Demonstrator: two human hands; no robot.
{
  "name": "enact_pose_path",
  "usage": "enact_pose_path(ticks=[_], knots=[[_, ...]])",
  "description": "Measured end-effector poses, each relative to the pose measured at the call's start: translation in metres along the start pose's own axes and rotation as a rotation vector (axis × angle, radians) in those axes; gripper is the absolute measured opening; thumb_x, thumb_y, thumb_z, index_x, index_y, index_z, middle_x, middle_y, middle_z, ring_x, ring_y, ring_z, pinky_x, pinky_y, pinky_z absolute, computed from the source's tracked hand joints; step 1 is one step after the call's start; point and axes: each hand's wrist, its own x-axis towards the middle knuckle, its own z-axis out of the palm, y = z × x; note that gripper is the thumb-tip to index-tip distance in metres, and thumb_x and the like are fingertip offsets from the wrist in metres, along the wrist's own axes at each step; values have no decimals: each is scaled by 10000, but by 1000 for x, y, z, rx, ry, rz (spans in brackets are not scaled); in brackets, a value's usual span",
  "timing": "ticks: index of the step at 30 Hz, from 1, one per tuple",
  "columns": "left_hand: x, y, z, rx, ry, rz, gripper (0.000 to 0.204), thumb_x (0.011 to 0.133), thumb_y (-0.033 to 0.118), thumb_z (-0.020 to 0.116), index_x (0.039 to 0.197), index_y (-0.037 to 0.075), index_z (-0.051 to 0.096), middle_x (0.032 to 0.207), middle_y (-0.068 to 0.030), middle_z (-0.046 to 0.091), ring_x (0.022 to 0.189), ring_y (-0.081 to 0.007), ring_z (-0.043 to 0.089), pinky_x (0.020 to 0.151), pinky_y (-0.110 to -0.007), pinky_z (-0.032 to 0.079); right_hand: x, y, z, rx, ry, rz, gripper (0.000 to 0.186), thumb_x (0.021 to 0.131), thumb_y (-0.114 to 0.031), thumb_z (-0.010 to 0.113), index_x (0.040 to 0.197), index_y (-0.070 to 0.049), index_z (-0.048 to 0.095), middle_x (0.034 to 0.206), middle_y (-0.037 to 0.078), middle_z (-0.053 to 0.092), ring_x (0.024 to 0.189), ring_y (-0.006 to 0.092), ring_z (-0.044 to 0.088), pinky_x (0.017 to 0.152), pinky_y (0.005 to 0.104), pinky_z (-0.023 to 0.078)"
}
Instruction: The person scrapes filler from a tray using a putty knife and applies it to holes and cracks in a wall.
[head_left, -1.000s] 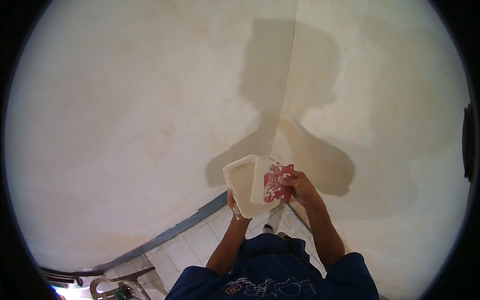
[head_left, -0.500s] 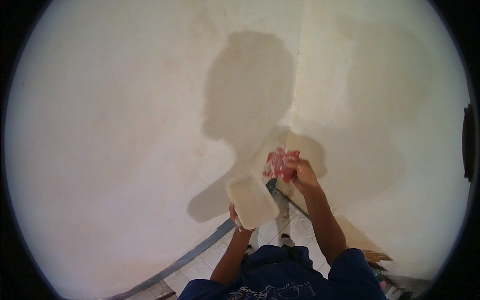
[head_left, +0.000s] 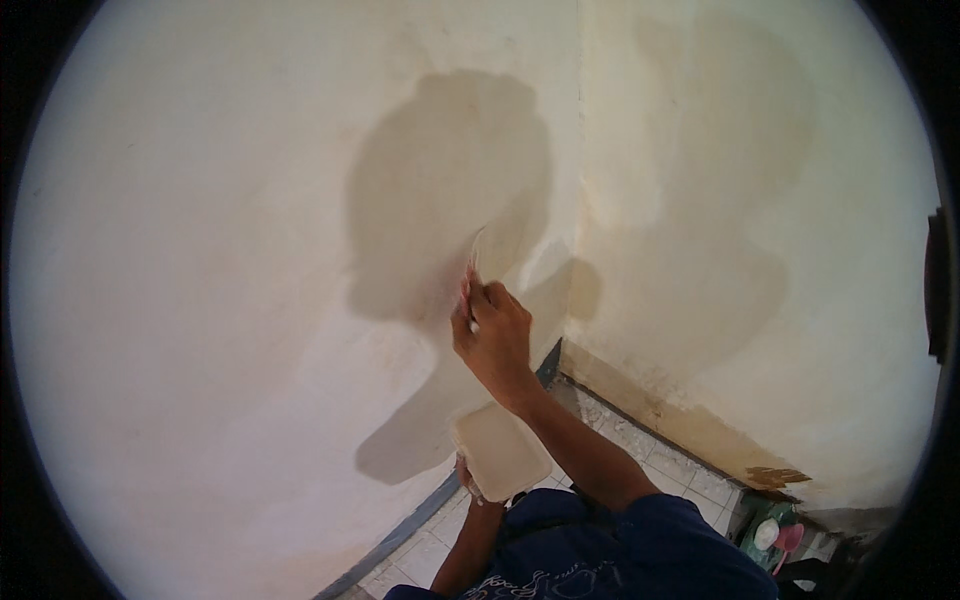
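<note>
Above, my right hand [head_left: 492, 335] grips a scraper [head_left: 478, 262] against the wall [head_left: 230, 280]; my left hand [head_left: 470, 480] holds a pale tray [head_left: 500, 450].

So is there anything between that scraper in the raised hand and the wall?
Nothing visible. The right hand holds the scraper blade against the cream wall, beside the corner. The left hand holds a flat board lower down, apart from it.

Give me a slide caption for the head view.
Right hand presses a scraper to the cream wall; left hand holds a flat board.
</note>
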Motion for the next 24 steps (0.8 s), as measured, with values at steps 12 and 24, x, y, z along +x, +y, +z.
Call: enact_pose_path(ticks=[12, 24], knots=[[-1, -50, 14, 220, 73, 53, 854, 821, 641, 545, 1456, 104, 348, 1409, -184, 457, 1218, -411, 501, 973, -555, 460, 53, 139, -24, 32, 365, -34, 46, 837, -62, 633, 850, -25, 657, 866, 134, 643, 815, 312, 614, 674, 409, 503], [-16, -116, 52, 290, -6, 100, 941, 765, 679, 594, 1472, 126, 312, 1384, -282, 419, 1181, -447, 506, 949, -582, 466, -4, 149, -133, 453, 62, 313, 87, 852, -66, 618, 876, -7, 678, 875, 140, 684, 786, 298, 663, 683, 343, 522]])
